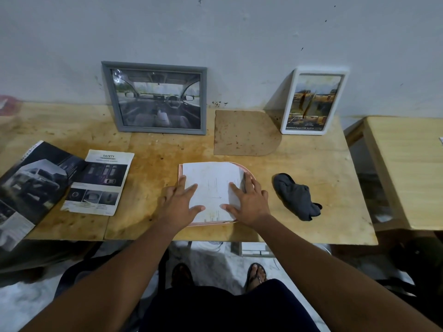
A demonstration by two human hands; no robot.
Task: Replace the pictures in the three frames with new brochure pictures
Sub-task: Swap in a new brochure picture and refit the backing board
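Nearest, both hands lie flat with fingers straight and spread, gripping nothing. The left hand presses the left part of a white sheet; its outer fingers extend past the sheet's edge. The right hand presses the sheet's right part, fingertips at the edge. The sheet lies on a pink frame, flat on the table with only its rim visible. A grey cloth lies just right of it, apart. To the left, an open brochure overhangs the table edge, a cut page beside it. Further back, a brown board lies flat. A grey frame and a white frame, each showing a picture, lean against the wall.
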